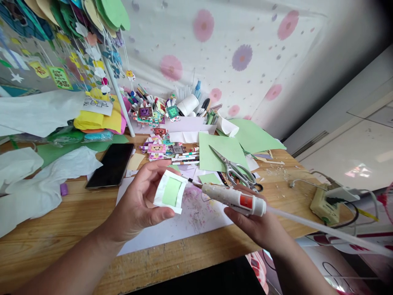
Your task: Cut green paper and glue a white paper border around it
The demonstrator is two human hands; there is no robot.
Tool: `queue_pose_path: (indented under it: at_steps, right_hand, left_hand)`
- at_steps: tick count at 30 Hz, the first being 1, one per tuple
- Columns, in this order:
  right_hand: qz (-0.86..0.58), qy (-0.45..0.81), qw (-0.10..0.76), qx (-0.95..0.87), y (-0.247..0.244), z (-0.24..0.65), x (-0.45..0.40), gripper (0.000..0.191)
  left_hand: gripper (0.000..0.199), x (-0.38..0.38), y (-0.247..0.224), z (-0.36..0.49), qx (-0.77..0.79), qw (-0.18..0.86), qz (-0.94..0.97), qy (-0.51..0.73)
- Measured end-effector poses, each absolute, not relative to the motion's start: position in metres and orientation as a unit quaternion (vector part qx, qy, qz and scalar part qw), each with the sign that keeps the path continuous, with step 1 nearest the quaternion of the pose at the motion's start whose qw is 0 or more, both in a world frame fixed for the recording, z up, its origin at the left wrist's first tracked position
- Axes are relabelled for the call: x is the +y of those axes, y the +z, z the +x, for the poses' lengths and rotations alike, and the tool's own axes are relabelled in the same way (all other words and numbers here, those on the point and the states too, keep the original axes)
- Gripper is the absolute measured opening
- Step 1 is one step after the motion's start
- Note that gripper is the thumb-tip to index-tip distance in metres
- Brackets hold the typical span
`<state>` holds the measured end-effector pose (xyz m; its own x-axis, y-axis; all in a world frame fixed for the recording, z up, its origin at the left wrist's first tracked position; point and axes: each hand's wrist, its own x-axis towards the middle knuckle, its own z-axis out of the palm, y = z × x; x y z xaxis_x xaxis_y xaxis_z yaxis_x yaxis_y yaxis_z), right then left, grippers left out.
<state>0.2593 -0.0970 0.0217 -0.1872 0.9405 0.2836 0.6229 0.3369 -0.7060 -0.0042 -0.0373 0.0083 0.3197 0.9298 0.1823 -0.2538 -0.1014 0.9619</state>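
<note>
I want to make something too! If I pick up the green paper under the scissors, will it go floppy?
Probably a bit: the green paper looks thin, so it should feel light and may bend if you hold just one edge. The scissors lie partly on it and look like metal, so they could weigh it down or slide off if it tilts.
</note>
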Motion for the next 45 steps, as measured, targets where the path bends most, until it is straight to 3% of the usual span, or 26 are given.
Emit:
queue_pose_path:
  at_steps: [2, 5, 8, 13, 17, 21, 25, 28, 30, 32, 35, 37, 40, 45]
  right_hand:
    - [-0.581, 0.247, 0.399, -0.665, 0.012, 0.281, -0.098, 0.013]
    - [-0.701, 0.211, 0.458, -0.504, -0.002, 0.327, -0.095, 0.027]
    - [-0.805, 0.099, 0.452, -0.371, -0.012, 0.379, -0.090, 0.037]
    - [-0.853, 0.021, 0.411, -0.321, -0.029, 0.438, -0.081, 0.038]
    - [-0.868, 0.014, 0.372, -0.328, -0.038, 0.452, -0.076, 0.034]
    - [-0.866, -0.028, 0.365, -0.342, -0.042, 0.450, -0.096, 0.035]
    - [-0.825, -0.188, 0.431, -0.312, -0.050, 0.422, -0.132, 0.034]
    - [-0.709, -0.246, 0.510, -0.421, -0.045, 0.373, -0.146, 0.017]
    - [-0.608, -0.093, 0.541, -0.573, -0.032, 0.331, -0.138, 0.005]
    - [-0.572, 0.144, 0.527, -0.613, -0.017, 0.288, -0.118, 0.012]
    - [-0.484, 0.463, 0.532, -0.518, 0.001, 0.238, -0.082, 0.024]
    - [-0.430, 0.594, 0.500, -0.460, 0.005, 0.215, -0.065, 0.030]
    - [-0.401, 0.656, 0.498, -0.401, 0.005, 0.194, -0.054, 0.033]
    - [-0.386, 0.638, 0.539, -0.391, 0.004, 0.185, -0.055, 0.031]
  left_hand:
    - [0.071, -0.037, 0.007, -0.006, 0.307, 0.605, 0.543, 0.495]
    - [0.077, -0.036, 0.005, -0.010, 0.327, 0.597, 0.547, 0.487]
    - [0.081, -0.034, 0.003, -0.010, 0.383, 0.569, 0.558, 0.466]
    - [0.080, -0.035, 0.006, 0.002, 0.437, 0.557, 0.525, 0.473]
    - [0.078, -0.033, 0.004, 0.002, 0.451, 0.540, 0.538, 0.464]
    - [0.083, -0.030, -0.002, -0.004, 0.403, 0.587, 0.550, 0.437]
    - [0.083, -0.033, -0.003, -0.005, 0.357, 0.623, 0.543, 0.436]
    - [0.081, -0.036, -0.003, -0.003, 0.325, 0.635, 0.549, 0.436]
    - [0.080, -0.038, -0.003, -0.002, 0.312, 0.634, 0.560, 0.432]
    - [0.079, -0.040, -0.002, -0.001, 0.299, 0.635, 0.573, 0.423]
    - [0.077, -0.042, 0.001, 0.001, 0.284, 0.645, 0.582, 0.406]
    - [0.073, -0.043, 0.003, 0.001, 0.274, 0.649, 0.586, 0.401]
    - [0.070, -0.042, 0.005, -0.001, 0.261, 0.654, 0.591, 0.393]
    - [0.069, -0.039, 0.004, -0.002, 0.259, 0.663, 0.587, 0.386]
